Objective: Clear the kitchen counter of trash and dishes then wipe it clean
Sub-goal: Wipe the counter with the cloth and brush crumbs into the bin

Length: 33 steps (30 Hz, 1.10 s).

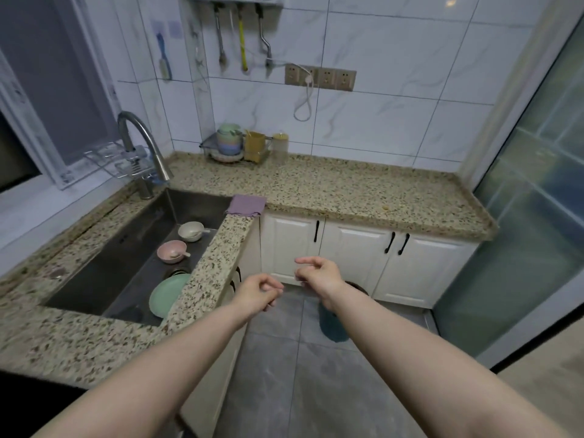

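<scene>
Both my hands hang in front of the white cabinets, below the counter edge. My left hand (258, 290) has loosely curled fingers and holds nothing. My right hand (319, 275) is beside it, fingers loosely bent, with nothing in it. A purple cloth (247, 205) lies on the speckled granite counter (347, 188) at the sink's far right corner. In the steel sink (126, 248) sit a beige bowl (190, 231), a pink bowl (172, 251) and a green plate (167, 294). A small yellowish scrap (385, 208) lies near the counter's front edge.
A wire rack (235, 150) with stacked bowls, a yellow cup and a jar stands at the back wall. The tap (143, 147) arches over the sink. A dark bin (333, 324) stands on the grey floor under my right arm. A glass door (537, 216) closes the right side.
</scene>
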Each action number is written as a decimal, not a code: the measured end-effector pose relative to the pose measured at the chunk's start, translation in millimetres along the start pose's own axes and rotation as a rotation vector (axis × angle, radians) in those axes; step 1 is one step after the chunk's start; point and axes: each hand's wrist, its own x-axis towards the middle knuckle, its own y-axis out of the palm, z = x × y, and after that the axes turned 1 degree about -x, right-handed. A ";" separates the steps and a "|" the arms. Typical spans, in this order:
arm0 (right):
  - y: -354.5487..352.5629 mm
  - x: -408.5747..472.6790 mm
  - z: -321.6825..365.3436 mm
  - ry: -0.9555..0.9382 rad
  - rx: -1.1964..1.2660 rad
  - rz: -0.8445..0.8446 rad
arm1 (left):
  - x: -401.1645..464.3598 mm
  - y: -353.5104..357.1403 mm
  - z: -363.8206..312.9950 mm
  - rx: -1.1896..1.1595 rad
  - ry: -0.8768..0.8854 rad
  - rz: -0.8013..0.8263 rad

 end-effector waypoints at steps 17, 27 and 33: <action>-41.2 191.6 -13.3 0.318 0.099 -0.002 | 159.0 30.3 -9.3 -0.024 -0.179 -0.045; -5.5 305.9 41.8 0.276 0.056 -0.104 | 286.7 -17.5 -39.9 -0.270 -0.209 -0.111; 33.8 356.0 55.6 0.275 0.023 -0.056 | 350.2 -65.1 -29.1 -0.291 -0.283 -0.126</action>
